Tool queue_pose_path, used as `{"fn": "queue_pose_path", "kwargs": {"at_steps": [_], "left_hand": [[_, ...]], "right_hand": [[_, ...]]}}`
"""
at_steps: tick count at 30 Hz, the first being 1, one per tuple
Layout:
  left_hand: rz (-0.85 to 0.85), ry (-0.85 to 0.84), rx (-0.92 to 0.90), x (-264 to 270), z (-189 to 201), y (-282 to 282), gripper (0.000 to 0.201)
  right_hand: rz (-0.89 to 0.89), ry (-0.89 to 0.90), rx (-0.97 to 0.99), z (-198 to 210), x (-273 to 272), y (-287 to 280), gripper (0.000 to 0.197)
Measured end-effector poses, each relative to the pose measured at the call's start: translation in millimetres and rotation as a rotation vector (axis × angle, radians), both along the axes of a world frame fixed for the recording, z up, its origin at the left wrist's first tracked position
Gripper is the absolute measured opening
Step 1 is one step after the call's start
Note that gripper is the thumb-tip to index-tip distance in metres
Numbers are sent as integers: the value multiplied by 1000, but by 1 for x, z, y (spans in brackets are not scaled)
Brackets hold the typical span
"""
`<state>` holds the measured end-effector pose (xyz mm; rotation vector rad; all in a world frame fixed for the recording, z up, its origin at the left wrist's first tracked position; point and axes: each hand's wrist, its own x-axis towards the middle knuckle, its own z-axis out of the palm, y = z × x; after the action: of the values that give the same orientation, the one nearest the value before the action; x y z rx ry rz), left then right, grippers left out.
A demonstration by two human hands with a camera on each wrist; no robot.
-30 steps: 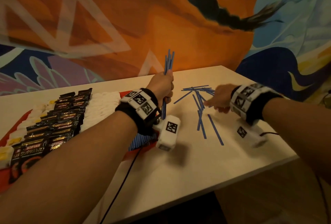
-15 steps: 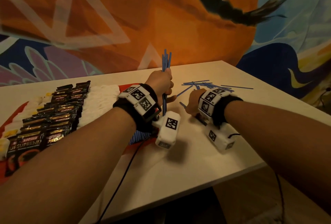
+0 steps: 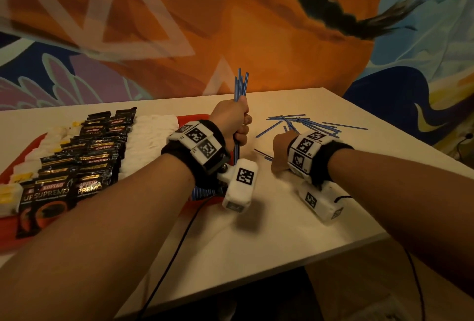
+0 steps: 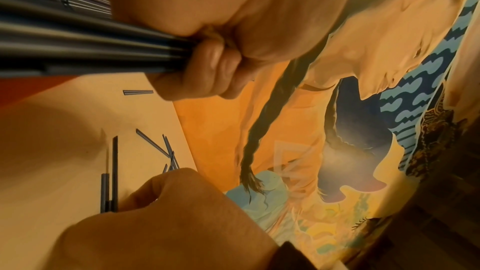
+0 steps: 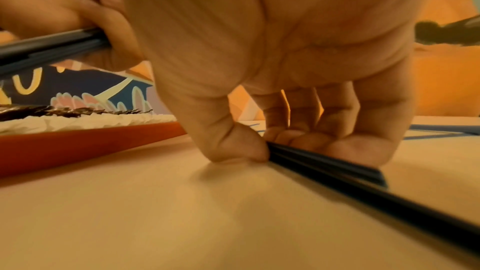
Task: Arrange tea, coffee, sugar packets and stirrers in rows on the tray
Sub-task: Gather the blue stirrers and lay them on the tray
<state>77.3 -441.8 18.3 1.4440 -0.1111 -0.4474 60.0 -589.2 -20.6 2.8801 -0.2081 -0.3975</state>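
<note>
Near the table's [image 3: 256, 243] right edge, the right hand [image 3: 280, 152] pinches two loose stirrers [image 5: 324, 163] against the surface, while the left hand [image 3: 234, 121] grips an upright bundle [image 3: 240, 87] beside the tray [image 5: 78, 143]. Best to lift them level and square their ends before adding them to the bundle.

Warm, dim amber light falls from above, soft shadows pool on the table [image 3: 282, 231], and both wrist views blur and bend at close range.
</note>
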Motion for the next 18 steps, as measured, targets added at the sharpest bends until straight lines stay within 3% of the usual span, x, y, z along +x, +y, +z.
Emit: {"fn": "queue_pose_path", "kwargs": {"at_steps": [18], "left_hand": [[7,20,-30,-6,-1,21,35]], "right_hand": [[-45,10,9,2,-18,16,32]]}}
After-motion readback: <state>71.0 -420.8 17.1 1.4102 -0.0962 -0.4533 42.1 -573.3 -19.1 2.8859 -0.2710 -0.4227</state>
